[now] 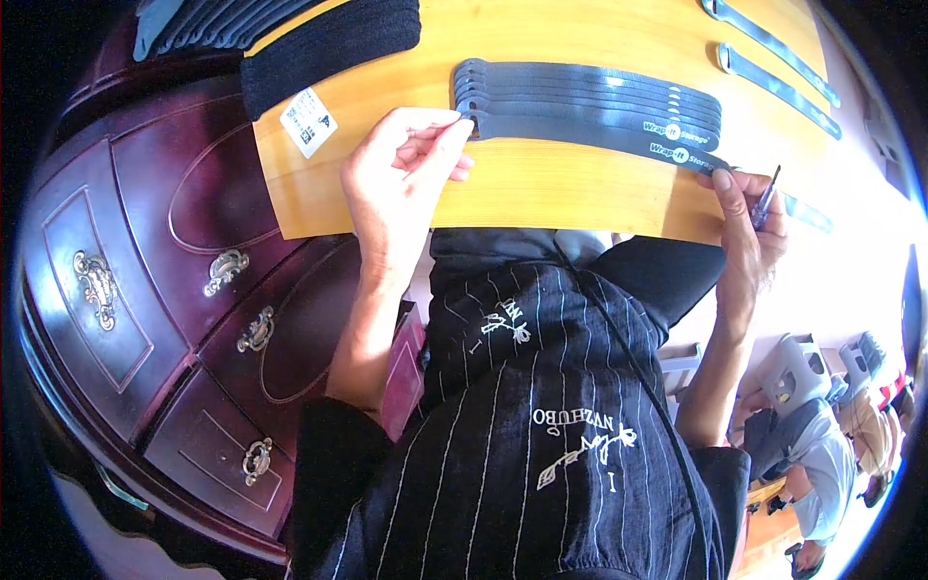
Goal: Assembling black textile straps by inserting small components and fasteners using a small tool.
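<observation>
At the far left I see dark red wooden drawers (pixel 145 232) with ornate metal handles, and above them a batch of dark straps (pixel 217 34) lies fanned out at the top edge. Next to it, on the yellow wooden bench (pixel 319 198), lies a thick black fabric stack (pixel 333 58); by its lower edge sits a white label (pixel 308 123) bearing a square black code, a dark emblem and small print. The person's left hand (pixel 406 164) comes next, thumb and forefinger pinching the left end of a dark grey strap (pixel 570 142) stretched above the bench. Just behind that strap a row of matching straps (pixel 590 92) lies overlapped, white print showing toward the right. Below, the person's black pinstriped garment (pixel 464 416) carries white lettering and flower-like line motifs. The held strap's white wording, broken by a round white logo, ends close to the right hand (pixel 744 208), which grips the strap between thumb and fingers with a slim pointed tool (pixel 766 205) tucked among them. Beyond, two more straps (pixel 778 92) lie apart near the bench's upper right corner, and seated people (pixel 822 464) show at the far right.
</observation>
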Available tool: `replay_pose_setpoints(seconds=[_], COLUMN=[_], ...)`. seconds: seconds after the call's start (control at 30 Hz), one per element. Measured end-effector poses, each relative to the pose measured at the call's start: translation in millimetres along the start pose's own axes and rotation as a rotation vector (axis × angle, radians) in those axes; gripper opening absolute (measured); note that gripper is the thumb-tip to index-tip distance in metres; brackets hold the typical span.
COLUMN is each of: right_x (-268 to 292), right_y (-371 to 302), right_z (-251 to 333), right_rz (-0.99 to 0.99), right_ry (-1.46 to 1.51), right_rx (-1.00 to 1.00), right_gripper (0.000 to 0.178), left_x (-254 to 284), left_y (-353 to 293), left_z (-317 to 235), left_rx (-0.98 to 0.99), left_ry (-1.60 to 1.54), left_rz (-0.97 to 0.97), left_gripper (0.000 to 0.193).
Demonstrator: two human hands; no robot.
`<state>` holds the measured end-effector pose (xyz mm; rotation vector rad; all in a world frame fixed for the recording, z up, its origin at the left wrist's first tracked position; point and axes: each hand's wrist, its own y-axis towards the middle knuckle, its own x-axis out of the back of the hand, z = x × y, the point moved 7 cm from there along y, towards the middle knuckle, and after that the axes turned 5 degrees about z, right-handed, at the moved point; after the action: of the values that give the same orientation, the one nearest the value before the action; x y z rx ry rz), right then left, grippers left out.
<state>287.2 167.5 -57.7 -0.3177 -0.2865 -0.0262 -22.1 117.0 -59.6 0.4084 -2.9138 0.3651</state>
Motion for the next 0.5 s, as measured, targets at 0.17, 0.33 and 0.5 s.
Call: replay_pose_setpoints(seconds=[0.17, 0.33, 0.5], right_x=[-1.2, -0.5, -0.4], right_y=[4.2, 3.3, 2.6], right_z=[-1.9, -4.3, -4.6], right_rz=[0.008, 0.013, 0.003], right_ry=[0.004, 0.01, -0.01], right_rx=[0.045, -0.024, -0.027], right_gripper=[0.015, 0.014, 0.015], left_x=[-1.1, -0.8, -0.5], left_y=[1.3, 1.7, 1.8], left_z=[-1.4, -0.2, -0.6], left_rx=[0.008, 0.005, 0.017], left_ry=[0.022, 0.005, 0.028], left_rz=[-0.007, -0.012, -0.022], left_gripper=[0.011, 0.01, 0.01])
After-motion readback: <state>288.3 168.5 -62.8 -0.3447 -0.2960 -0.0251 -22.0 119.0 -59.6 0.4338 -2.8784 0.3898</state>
